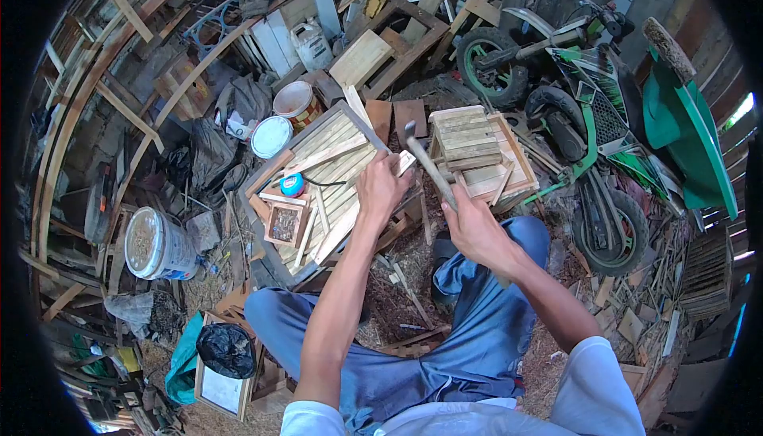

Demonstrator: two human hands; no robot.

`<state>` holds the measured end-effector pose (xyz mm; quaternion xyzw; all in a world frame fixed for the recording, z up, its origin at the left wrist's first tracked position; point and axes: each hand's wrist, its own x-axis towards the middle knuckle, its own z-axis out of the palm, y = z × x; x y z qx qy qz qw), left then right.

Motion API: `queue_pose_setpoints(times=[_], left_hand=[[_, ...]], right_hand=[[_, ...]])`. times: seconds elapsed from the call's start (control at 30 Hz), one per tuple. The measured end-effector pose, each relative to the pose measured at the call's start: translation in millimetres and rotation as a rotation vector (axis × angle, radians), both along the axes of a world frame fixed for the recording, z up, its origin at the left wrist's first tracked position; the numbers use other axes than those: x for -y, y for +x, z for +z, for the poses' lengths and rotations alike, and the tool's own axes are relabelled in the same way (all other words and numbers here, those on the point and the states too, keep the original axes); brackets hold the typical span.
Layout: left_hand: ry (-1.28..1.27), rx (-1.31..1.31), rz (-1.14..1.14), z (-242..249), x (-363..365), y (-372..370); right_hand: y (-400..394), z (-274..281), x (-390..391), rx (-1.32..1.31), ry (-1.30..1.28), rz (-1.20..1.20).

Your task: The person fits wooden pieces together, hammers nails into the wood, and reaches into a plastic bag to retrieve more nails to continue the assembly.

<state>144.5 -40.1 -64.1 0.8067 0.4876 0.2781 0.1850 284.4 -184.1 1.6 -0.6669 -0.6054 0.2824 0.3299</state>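
My right hand (477, 229) is wrapped round the handle of a hammer (430, 167), its head raised up and to the left. Just left of the hammer, my left hand (380, 186) has its fingers closed on a pale wooden strip (405, 161) at the edge of a slatted wooden worktop (334, 150). Whether a nail is between those fingers I cannot make out. On the worktop lie a blue tape measure (292, 185), loose wood strips and a small wooden box (284, 223) of what look like nails.
A slatted wooden crate (467, 135) stands right of the worktop. Beyond it leans a small green motorbike (588, 110) beside a green wheelbarrow (675, 134). Buckets (159, 244) and scrap wood crowd the left. A framed panel (221, 388) with a black bag lies by my left knee.
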Motion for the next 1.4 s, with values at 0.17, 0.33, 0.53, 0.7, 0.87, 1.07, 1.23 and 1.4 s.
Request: queue_pose_setpoints(times=[0.17, 0.33, 0.53, 0.7, 0.87, 1.07, 1.23, 1.4], left_hand=[[-0.017, -0.046, 0.004, 3, -1, -6], [-0.005, 0.008, 0.021, -4, -3, -14], [-0.037, -0.019, 0.015, 4, 0, -8], [-0.024, -0.004, -0.004, 0, 0, -6], [-0.061, -0.044, -0.003, -1, -3, -8], [-0.052, -0.024, 0.007, 2, -1, -7], [0.013, 0.01, -0.028, -4, 0, -7], [0.0, 0.016, -0.038, 5, 2, -9]], right_hand=[[3, 23, -3, 0.016, -0.075, 0.0], [-1, 39, -6, 0.084, -0.095, 0.06], [0, 44, -9, 0.169, -0.092, 0.07], [2, 26, -11, 0.22, -0.143, 0.084], [-7, 45, -12, 0.159, -0.125, 0.047], [1, 26, -14, 0.232, -0.246, 0.089], [-3, 34, -9, 0.151, -0.134, 0.055], [-5, 47, -12, 0.158, -0.25, 0.082]])
